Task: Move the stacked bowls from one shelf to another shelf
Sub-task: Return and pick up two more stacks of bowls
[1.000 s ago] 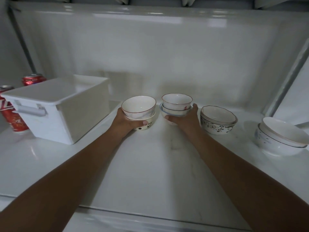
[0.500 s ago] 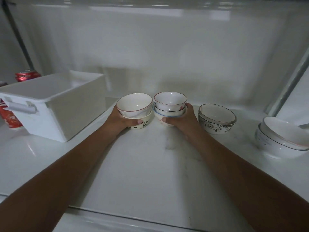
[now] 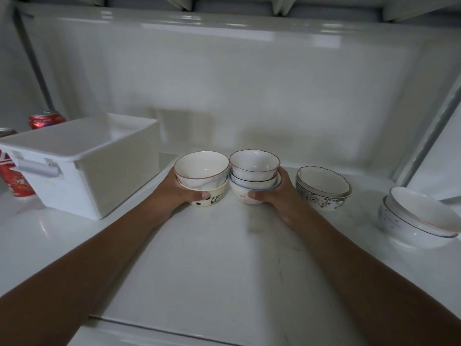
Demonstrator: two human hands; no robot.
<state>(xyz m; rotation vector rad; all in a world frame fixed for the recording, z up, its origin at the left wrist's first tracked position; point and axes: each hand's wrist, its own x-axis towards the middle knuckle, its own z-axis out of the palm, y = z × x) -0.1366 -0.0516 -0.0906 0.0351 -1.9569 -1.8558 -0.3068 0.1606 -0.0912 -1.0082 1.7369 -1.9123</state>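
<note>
My left hand (image 3: 174,193) grips a two-high stack of white ceramic bowls, the bottom one black-spotted (image 3: 203,179), and my right hand (image 3: 279,196) grips a three-high stack of white bowls with a blue-rimmed one in the middle (image 3: 253,176), both on the glossy white shelf (image 3: 212,258). I hold only the bottom bowls, so tilting could slide the top ones off. The stacks touch; they could clink and chip. Just right, the floral-patterned bowl stack (image 3: 323,187) could be knocked.

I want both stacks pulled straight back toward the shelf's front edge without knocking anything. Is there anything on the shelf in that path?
Nothing visible. The left hand grips the two-bowl stack, the right hand the three-bowl stack; the shelf in front is bare. The white bin and floral bowls sit off to the sides.
</note>
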